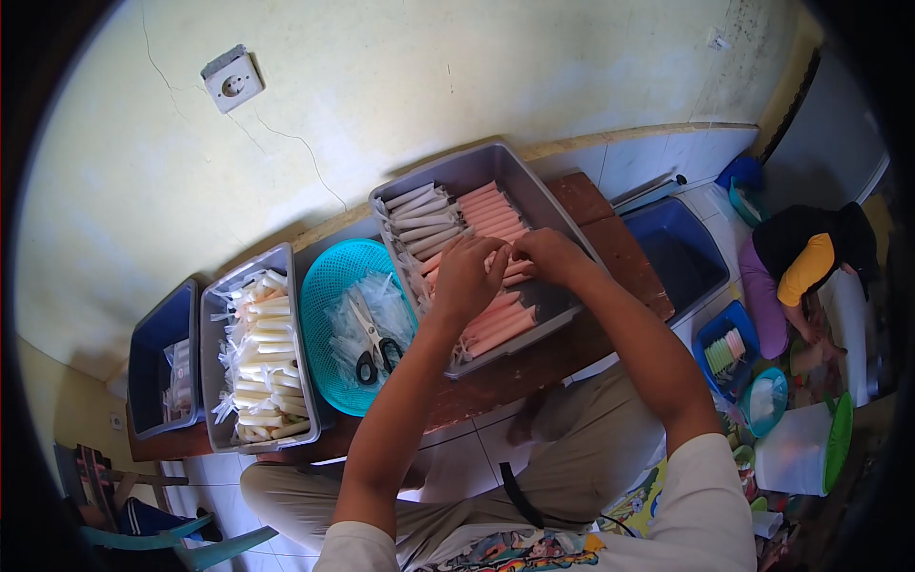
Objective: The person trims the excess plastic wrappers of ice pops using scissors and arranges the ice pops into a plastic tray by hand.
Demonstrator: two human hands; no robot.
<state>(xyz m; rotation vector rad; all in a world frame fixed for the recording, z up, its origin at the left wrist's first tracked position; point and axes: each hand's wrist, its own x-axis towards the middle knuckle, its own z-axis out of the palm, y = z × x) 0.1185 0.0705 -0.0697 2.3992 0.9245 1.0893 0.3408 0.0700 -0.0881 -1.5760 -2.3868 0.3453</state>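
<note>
Both my hands are over the grey tray (538,176), which holds rows of slim filled plastic tubes. My left hand (465,276) has its fingers curled in at the middle of the rows. Close beside it, my right hand (551,255) pinches at the end of a pink tube; the fingertips nearly meet and partly hide what they grip. Pink tubes (502,326) lie side by side near and beyond my hands. Greyish tubes (419,214) fill the tray's far left part, their loose plastic ends pointing left.
Left of the tray stand a turquoise basket (324,276) with clear plastic bags and scissors (367,334), a grey bin (212,381) of cream tubes, and a dark blue bin (157,329). All rest on a brown bench (620,243). Another person (801,257) sits at right near blue tubs (677,253).
</note>
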